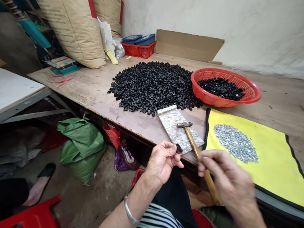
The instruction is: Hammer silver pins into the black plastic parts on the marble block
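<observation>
piece [179,148] small, black, partly covered; left hand [162,161] grip pinches it; right hand [228,180] blurred, cannot tell grip.

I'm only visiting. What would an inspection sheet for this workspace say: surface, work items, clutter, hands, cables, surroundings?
Surface: wooden tabletop, marked in places.
Job's things: black pieces heaped and in a red basket; metal bits on yellow cloth; hammer, head on a mottled slab.
Clutter: red crate with blue containers at the back.
Left hand: pinching a small black piece.
Right hand: overlapping the hammer in view; blurred, grip unclear.
Cables: nothing seen.
Surroundings: paper sacks, white wall, green sack on the floor, another person's foot.
</observation>
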`<state>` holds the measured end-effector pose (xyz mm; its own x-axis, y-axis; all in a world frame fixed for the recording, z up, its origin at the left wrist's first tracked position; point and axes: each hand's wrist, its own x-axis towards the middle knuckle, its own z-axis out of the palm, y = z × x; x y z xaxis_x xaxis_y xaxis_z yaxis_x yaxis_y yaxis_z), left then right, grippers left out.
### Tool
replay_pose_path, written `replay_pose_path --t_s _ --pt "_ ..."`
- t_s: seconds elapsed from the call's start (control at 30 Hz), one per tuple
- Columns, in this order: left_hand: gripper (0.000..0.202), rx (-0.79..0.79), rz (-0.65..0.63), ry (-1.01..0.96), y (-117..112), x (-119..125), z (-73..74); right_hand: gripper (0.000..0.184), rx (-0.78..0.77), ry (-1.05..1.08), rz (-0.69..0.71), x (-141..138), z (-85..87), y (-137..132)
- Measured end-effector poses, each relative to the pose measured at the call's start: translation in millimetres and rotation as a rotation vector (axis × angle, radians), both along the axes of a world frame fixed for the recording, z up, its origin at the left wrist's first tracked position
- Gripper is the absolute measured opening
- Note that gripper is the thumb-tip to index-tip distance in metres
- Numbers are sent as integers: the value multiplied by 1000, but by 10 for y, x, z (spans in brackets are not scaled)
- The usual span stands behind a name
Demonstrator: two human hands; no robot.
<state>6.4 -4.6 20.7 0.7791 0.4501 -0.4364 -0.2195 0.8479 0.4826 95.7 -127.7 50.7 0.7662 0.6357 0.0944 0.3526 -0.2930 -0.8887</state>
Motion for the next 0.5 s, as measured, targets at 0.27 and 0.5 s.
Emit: replay_pose_path --t_s 0.27,0.5 --pt "18 123 34 88 -192 -56 26 11 53 -348 -229 -333 -360 394" --pt "23 242 -45 53 -153 -132 -13 13 37 -395 -352 -309 -394 491"
